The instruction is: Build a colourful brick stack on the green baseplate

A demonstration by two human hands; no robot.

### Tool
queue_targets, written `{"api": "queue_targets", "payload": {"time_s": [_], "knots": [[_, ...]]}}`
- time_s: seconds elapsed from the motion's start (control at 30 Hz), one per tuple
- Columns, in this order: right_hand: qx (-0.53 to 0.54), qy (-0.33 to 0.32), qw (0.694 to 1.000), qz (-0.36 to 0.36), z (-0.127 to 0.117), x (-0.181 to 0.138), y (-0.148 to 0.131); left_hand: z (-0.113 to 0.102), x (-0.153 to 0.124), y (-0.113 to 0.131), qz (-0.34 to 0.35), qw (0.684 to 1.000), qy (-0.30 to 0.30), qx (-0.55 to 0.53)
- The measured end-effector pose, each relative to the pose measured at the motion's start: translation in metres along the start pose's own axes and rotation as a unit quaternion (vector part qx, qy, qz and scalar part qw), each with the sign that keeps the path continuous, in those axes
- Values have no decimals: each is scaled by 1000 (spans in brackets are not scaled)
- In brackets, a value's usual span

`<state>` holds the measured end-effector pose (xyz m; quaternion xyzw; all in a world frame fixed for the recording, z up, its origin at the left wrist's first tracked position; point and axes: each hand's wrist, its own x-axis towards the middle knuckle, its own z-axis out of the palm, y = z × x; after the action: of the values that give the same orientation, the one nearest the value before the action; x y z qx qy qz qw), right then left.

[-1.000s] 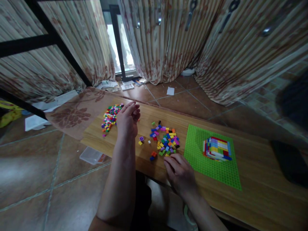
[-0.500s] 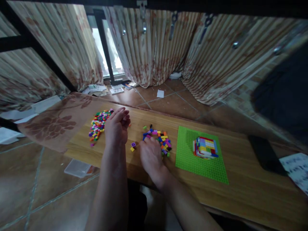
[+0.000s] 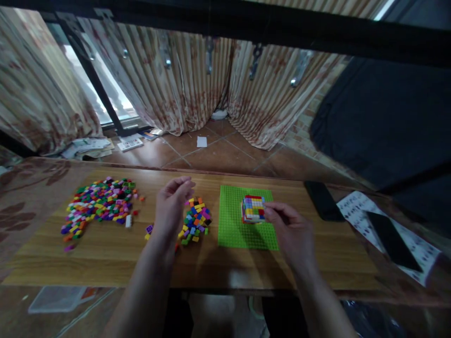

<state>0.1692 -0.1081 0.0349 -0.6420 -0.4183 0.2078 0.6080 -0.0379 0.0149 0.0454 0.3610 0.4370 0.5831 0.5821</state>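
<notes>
On the wooden table (image 3: pixel 105 253) lies a green baseplate (image 3: pixel 232 225) bearing a small many-coloured brick block (image 3: pixel 252 208). My right hand (image 3: pixel 291 232) is just right of that block, its fingers pinched together at the block's right edge; what they hold is too small to see. My left hand (image 3: pixel 171 209) hovers loosely curled with fingers apart, holding nothing, beside a small pile of mixed bricks (image 3: pixel 195 220). A larger pile of bricks (image 3: pixel 98 204) lies at the left.
A dark phone (image 3: pixel 323 201) lies right of the baseplate. Further right sits a second dark phone (image 3: pixel 391 239) on a printed sheet (image 3: pixel 359 209). A black bar (image 3: pixel 246 23) crosses overhead. Curtains (image 3: pixel 183 75) hang behind, papers (image 3: pixel 88 146) on the tiled floor.
My right hand has moved from the small brick pile rightward to the block on the baseplate. The view has swung right and up. My left hand stays near the small pile.
</notes>
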Motion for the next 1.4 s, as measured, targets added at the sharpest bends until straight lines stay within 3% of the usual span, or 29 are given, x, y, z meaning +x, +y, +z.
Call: {"api": "queue_targets", "payload": {"time_s": [0.07,0.17,0.3,0.43,0.73,1.4], "knots": [[58,54,994,74,-24,11,20,20,-15,-18,8,995,-77,59],[149,64,976,145,-40,16,39,44,-34,-44,24,979,-156,130],[198,38,958,203,-40,17,45,61,-43,-65,19,971,-159,178],[216,6,948,234,-38,21,44,64,-41,-71,6,970,-163,181],[200,-41,947,248,-33,22,46,65,-38,-80,-12,956,-205,208],[149,-52,964,214,-31,20,51,62,-39,-86,14,944,-230,235]]}}
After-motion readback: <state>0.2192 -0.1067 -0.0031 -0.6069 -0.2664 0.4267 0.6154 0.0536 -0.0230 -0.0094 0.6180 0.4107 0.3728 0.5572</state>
